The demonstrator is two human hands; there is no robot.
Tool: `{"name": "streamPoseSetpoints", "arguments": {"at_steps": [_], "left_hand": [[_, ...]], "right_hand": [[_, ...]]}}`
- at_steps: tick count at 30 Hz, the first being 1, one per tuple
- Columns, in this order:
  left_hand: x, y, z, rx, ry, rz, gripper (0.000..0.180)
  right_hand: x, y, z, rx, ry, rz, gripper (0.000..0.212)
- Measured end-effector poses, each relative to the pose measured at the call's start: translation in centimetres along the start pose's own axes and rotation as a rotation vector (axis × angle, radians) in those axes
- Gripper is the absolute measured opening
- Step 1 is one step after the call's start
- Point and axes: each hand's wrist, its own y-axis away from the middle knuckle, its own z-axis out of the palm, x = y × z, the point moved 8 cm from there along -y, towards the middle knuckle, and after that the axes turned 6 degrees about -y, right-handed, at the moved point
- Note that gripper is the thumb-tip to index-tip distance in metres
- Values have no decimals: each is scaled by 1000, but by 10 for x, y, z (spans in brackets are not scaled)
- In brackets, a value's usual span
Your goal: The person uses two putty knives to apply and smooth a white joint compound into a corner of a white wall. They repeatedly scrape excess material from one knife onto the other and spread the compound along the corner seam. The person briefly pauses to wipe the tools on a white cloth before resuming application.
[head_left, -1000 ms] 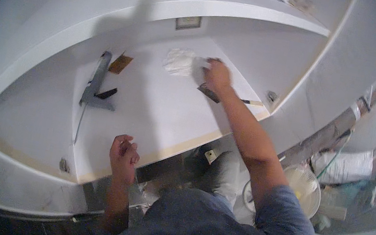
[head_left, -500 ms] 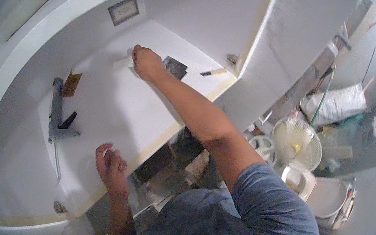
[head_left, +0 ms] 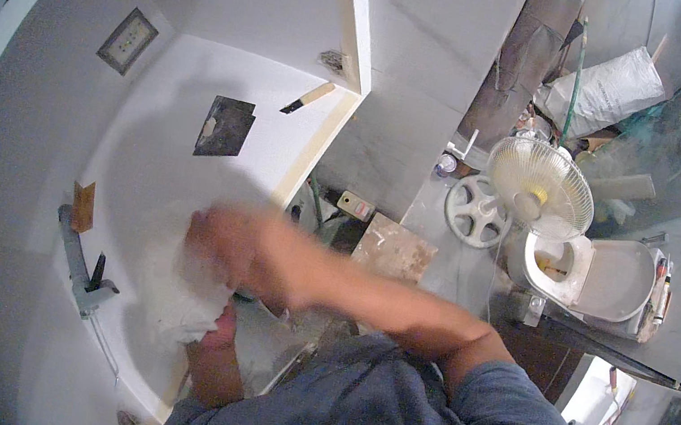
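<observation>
A crumpled white cloth or wipe (head_left: 198,324) hangs at my hands, above the white shelf surface and close to its front edge. The fingers of my left hand (head_left: 223,328) are closed on its lower end. Just above, my right hand (head_left: 228,243) is smeared by motion, so its fingers and grip do not show clearly; the cloth runs up beneath it. To the left of both hands lies a grey caulking gun (head_left: 80,267) with a black trigger. Beyond them, dark flat scraper plates (head_left: 225,130) lie on the shelf.
A tool with a pale handle and dark blade (head_left: 310,98) lies near the taped front edge (head_left: 315,149). A brown folded piece (head_left: 83,208) stands by the caulking gun. At the right are a fan (head_left: 538,193), a white wheel-shaped base (head_left: 477,211) and a toilet (head_left: 563,268).
My right hand has come back from the far shelf toward my left hand, bringing the white cloth. My left hand has gone from open to closed on it. The view has turned rightward.
</observation>
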Motion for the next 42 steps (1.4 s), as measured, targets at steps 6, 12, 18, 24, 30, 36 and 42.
{"name": "streamPoseSetpoints", "arguments": {"at_steps": [6, 12, 18, 24, 30, 36, 42], "left_hand": [[-4, 36, 55, -246, 739, -143, 61], [6, 85, 59, -79, 565, -127, 63], [-3, 130, 88, 107, 167, -92, 56], [-59, 169, 192, -180, -22, -145, 55], [-109, 244, 305, -572, -105, -269, 54], [-86, 209, 384, -741, -241, -184, 54], [-121, 216, 423, -908, -354, -247, 53]], "right_hand": [[123, 11, -96, 17, 1220, 458, 60], [92, 16, -54, -48, 1178, 481, 59], [-31, 78, -67, -32, 215, 319, 44], [-98, 213, -46, 50, 345, 120, 94], [-148, 280, -153, 616, 354, 287, 95], [-264, 361, -242, 809, 338, 179, 78], [-286, 419, -242, 1041, 117, -112, 72]]}}
